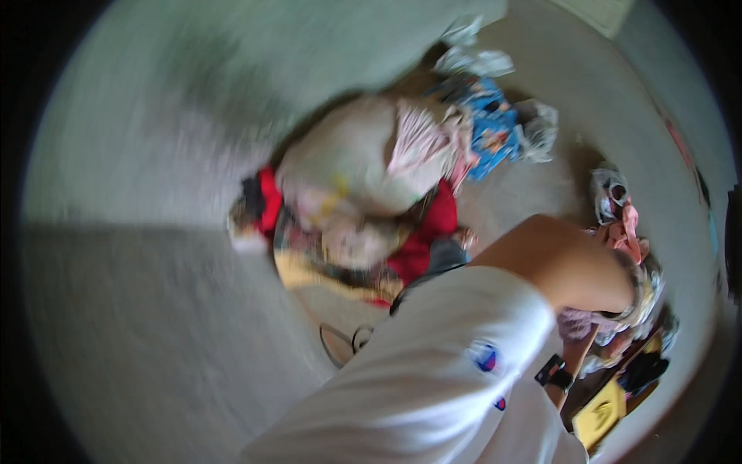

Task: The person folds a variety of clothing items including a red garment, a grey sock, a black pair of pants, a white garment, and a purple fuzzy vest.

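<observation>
Neither of my hands can be made out. My nearer arm, in a white sleeve with a small logo, bends at the elbow (539, 238) and reaches right, blurred, with a band at its wrist (626, 313). Below it, my other forearm wears a black watch (556, 374) and runs up behind the nearer arm. Close to both wrists lies a fluffy mauve cloth (577, 325) among bunched fabrics and plastic bags. A salmon-pink cloth (626, 232) lies just above the nearer wrist, beside a clear plastic bag (608, 191).
A large pale stuffed sack (342, 151) stands against the green wall (145, 116), with red cloth (429, 226) beside it. Blue patterned fabric (493, 127) and plastic bags (539, 130) lie beyond. A yellow panel (600, 412) is at lower right; a looped cable (339, 342) lies on the floor.
</observation>
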`<state>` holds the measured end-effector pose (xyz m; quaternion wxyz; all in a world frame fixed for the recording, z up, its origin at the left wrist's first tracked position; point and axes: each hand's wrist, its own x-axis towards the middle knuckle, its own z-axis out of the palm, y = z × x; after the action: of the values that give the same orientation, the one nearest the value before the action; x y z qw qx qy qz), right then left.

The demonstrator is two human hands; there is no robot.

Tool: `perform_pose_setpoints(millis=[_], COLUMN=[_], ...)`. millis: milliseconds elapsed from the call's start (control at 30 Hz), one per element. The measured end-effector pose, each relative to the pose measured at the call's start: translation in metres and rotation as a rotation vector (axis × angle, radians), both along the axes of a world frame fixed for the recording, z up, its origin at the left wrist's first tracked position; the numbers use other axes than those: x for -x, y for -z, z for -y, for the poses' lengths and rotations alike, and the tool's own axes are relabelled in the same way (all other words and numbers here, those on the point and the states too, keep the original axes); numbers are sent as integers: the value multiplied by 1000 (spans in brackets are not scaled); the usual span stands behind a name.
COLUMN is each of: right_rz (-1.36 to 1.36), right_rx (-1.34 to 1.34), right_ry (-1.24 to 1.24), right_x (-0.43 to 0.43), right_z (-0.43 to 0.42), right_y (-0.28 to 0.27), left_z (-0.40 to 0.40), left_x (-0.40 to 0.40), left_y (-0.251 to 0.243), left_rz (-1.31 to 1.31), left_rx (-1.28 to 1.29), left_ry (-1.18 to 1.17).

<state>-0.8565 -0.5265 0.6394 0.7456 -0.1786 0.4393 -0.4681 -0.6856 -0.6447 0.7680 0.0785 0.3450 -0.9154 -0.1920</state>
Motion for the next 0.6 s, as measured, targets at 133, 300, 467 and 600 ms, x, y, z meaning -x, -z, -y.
perform_pose_setpoints(millis=[133, 300, 467, 600], right_rz=[-65, -107, -106, -66], right_rx=[51, 125, 231, 301], right_ry=[-264, -460, -567, -624], right_x=[-22, -77, -107, -149], right_z=[22, 13, 14, 2], right_y=[-33, -75, -110, -126], left_z=[-45, -123, -185, -236], left_x=[-16, -50, -63, -97], left_y=[-25, -45, -55, -58], left_rz=[-81, -155, -248, -275], left_rx=[4, -18, -16, -25], left_ry=[-221, -480, -650, -757])
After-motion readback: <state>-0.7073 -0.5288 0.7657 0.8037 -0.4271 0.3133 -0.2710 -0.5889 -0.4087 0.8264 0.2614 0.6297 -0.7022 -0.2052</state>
